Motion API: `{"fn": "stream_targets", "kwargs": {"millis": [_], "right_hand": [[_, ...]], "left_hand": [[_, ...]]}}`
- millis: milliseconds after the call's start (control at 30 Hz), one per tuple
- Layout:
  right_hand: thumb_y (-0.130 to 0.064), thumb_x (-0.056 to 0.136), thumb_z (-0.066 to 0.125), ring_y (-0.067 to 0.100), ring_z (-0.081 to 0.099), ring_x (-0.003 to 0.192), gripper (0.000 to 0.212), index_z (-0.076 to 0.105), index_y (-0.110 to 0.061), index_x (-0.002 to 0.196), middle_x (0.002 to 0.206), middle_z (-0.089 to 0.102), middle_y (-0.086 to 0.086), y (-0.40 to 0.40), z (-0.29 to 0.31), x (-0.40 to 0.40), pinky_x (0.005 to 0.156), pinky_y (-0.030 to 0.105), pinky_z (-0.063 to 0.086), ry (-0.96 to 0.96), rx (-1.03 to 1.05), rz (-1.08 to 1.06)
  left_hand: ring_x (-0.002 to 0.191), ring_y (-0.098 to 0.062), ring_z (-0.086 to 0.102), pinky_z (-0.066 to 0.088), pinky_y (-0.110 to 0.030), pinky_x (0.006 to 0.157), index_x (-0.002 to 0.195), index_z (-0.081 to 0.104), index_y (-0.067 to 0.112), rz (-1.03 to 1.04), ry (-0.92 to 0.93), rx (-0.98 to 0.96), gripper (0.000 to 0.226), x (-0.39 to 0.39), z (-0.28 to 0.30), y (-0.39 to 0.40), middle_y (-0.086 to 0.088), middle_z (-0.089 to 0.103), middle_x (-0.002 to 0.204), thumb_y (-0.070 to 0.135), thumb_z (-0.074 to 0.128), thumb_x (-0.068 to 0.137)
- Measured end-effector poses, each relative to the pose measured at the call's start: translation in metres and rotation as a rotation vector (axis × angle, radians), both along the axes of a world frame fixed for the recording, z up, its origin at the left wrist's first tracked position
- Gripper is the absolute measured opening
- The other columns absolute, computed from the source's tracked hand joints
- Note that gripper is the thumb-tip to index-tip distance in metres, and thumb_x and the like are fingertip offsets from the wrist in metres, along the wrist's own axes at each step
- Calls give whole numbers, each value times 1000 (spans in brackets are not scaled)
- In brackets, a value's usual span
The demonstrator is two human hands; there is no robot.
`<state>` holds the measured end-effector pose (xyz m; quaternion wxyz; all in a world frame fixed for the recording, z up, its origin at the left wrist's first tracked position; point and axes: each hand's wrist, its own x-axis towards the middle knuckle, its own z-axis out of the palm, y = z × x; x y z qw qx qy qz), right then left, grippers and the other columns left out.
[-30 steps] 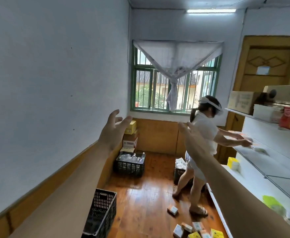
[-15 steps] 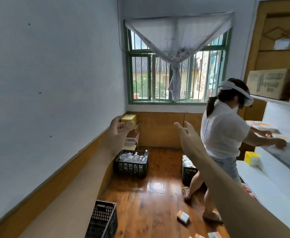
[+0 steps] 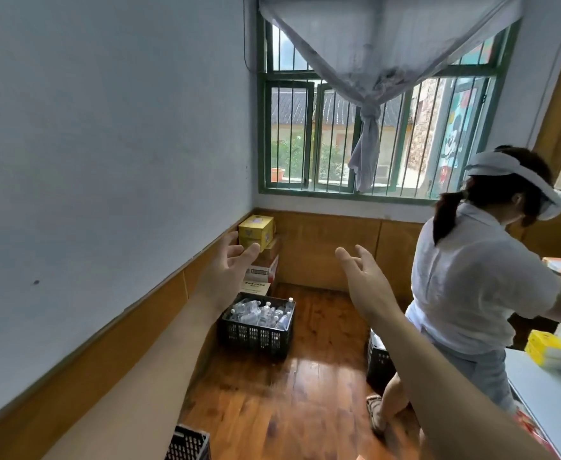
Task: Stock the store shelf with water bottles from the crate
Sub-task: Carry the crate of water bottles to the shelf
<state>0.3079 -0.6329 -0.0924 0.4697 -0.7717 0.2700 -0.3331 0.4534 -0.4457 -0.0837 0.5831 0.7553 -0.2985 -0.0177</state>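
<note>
A black plastic crate (image 3: 256, 336) stands on the wooden floor by the left wall, filled with several clear water bottles (image 3: 263, 313). My left hand (image 3: 226, 273) is stretched out ahead, above and just left of the crate, fingers apart and empty. My right hand (image 3: 362, 277) is also held out, to the right of the crate, fingers spread and empty. The white store shelf (image 3: 551, 403) runs along the right edge, partly cut off.
A person in a white shirt (image 3: 471, 287) stands at the shelf on the right, with a second black crate (image 3: 378, 363) at their feet. Stacked cartons topped by a yellow box (image 3: 256, 231) fill the corner. Another black crate (image 3: 188, 444) sits at the bottom edge.
The view has come closer to the bottle crate and tilted down. Both my outstretched hands now sit lower in the frame, nearer the crate.
</note>
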Motion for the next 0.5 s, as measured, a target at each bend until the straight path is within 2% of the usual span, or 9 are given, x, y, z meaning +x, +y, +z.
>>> {"fn": "stream_targets", "kwargs": {"millis": [133,233,367,500], "right_hand": [[-64,96,41,23,41,138,74,23,-25,157,153,42,2,-38,-18,84,103,38,36,37,-16,23],[-62,97,41,23,41,138,74,23,-24,157,153,42,3,-66,-28,154,102,36,35,56,-14,24],[-63,96,41,24,39,139,74,24,-24,157,155,40,3,-103,-34,243,106,40,37,72,2,-1],[-62,96,42,23,41,137,74,24,-23,157,154,41,3,-145,-53,313,97,34,36,107,30,2]], "left_hand": [[114,-8,43,40,-29,89,150,28,35,6,4,13,61,86,-17,-37,3,44,148,59,46,97],[115,-9,43,40,-33,92,149,28,35,7,19,12,64,159,-26,-66,2,44,149,62,47,94],[115,-10,43,39,-35,93,149,28,34,-2,34,31,64,247,-31,-105,1,45,149,61,48,94],[115,-11,45,40,-34,89,149,29,33,-10,49,72,63,320,-42,-145,0,46,146,59,49,95]]}}
